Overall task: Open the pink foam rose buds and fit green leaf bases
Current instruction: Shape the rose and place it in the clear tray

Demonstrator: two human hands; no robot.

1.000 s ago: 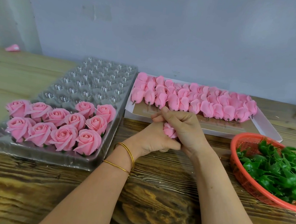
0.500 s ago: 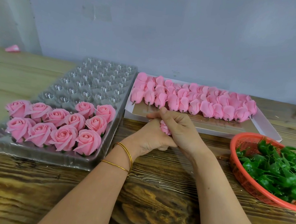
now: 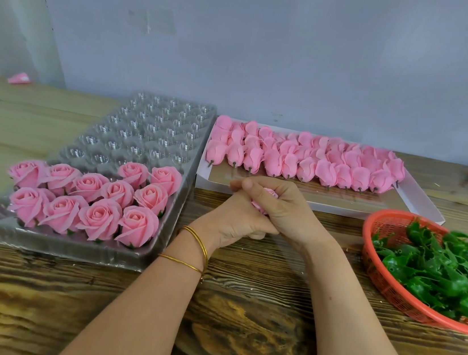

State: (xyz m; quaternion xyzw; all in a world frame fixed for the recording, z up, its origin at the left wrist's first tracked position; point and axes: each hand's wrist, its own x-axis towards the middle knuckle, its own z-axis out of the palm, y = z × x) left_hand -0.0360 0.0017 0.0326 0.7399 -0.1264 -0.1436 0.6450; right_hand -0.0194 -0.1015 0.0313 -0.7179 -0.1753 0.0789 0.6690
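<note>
At the far left a small pink scrap (image 3: 19, 78) lay on the pale boards by the wall. Next came a clear plastic tray (image 3: 150, 124) with rows of round cups. Eleven opened roses (image 3: 86, 202) stood in its near end, packed petal to petal, and the cups behind them were bare.

Right of the tray, over the dark wooden table (image 3: 237, 326), the two hands met. The left hand (image 3: 233, 222), with two thin gold bangles (image 3: 198, 238) at its wrist, came up from below with its fingers curled in under the other hand. The right hand (image 3: 285, 211) lay across the top, its thumb pointing left and its fingers folded down. Between them sat one rose bud (image 3: 265, 199), gripped from both sides. Only a little pink showed in the gap under the right thumb, and the rest was covered by the fingers. How far its petals were spread could not be told.

Just behind the hands lay a flat white box (image 3: 419, 207) holding rows of closed buds (image 3: 303, 159) on their sides, their short stubs pointing toward the person. The near strip of the box floor was bare.

At the right edge stood an orange mesh basket (image 3: 384, 227) heaped with green leaf bases (image 3: 438, 269), well apart from both hands.
</note>
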